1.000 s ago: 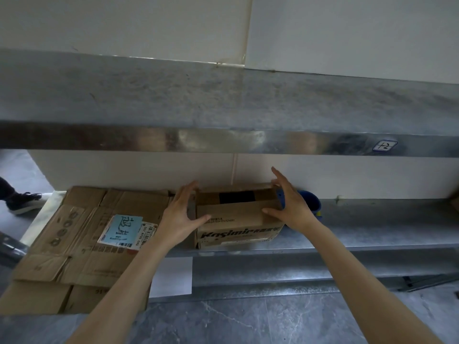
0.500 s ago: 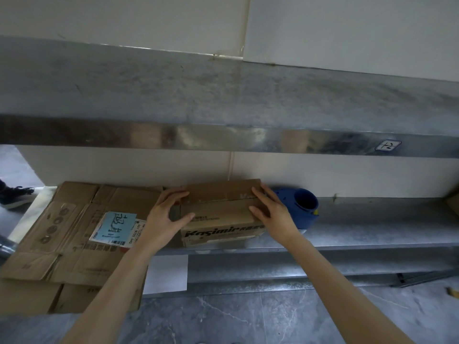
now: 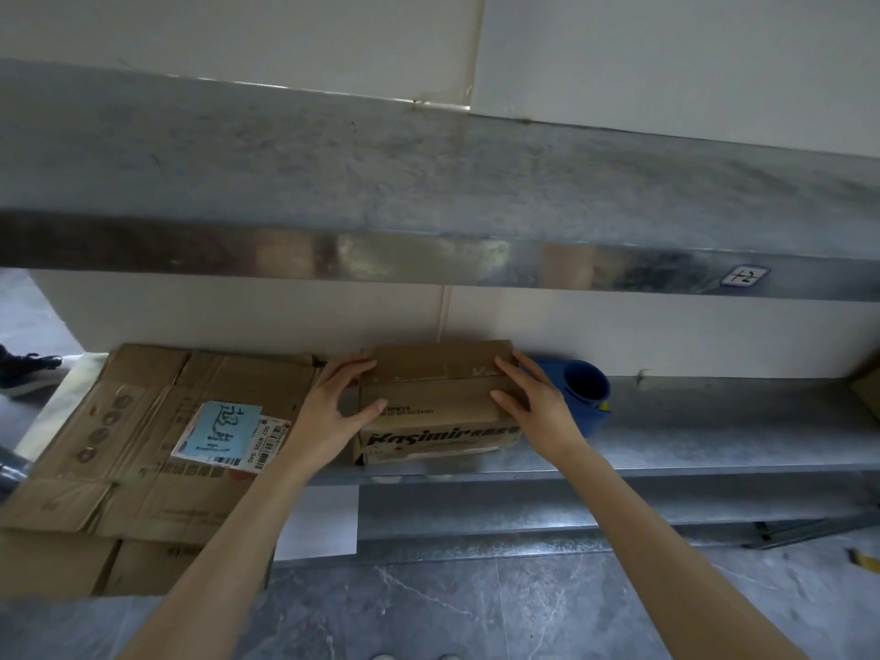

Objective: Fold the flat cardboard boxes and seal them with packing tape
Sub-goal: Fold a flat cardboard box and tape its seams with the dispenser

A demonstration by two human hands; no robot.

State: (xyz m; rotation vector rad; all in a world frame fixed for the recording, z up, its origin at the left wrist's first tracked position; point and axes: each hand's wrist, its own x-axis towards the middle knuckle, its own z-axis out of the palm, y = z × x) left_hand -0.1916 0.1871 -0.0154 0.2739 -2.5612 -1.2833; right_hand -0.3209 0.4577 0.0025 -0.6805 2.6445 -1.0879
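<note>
Head view: steel upper shelf (image 3: 428, 183) fills top of frame. Lower shelf (image 3: 714, 421) carries everything. Flat cardboard sheets (image 3: 143, 421) stacked at left, overhanging near edge. Small brown box (image 3: 433, 402) at centre near far wall, top flaps folded down. Left hand (image 3: 328, 412) and right hand (image 3: 538, 407) on box ends, fingers straight, pressing flaps. Blue tape dispenser (image 3: 583, 393) just right of box, behind right hand. Blue label (image 3: 224, 428) on flat sheets.

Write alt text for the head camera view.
A left hand and right hand press on the closed top flaps of a small cardboard box on a metal shelf. Flattened cardboard lies to its left, a blue tape dispenser at its right.
</note>
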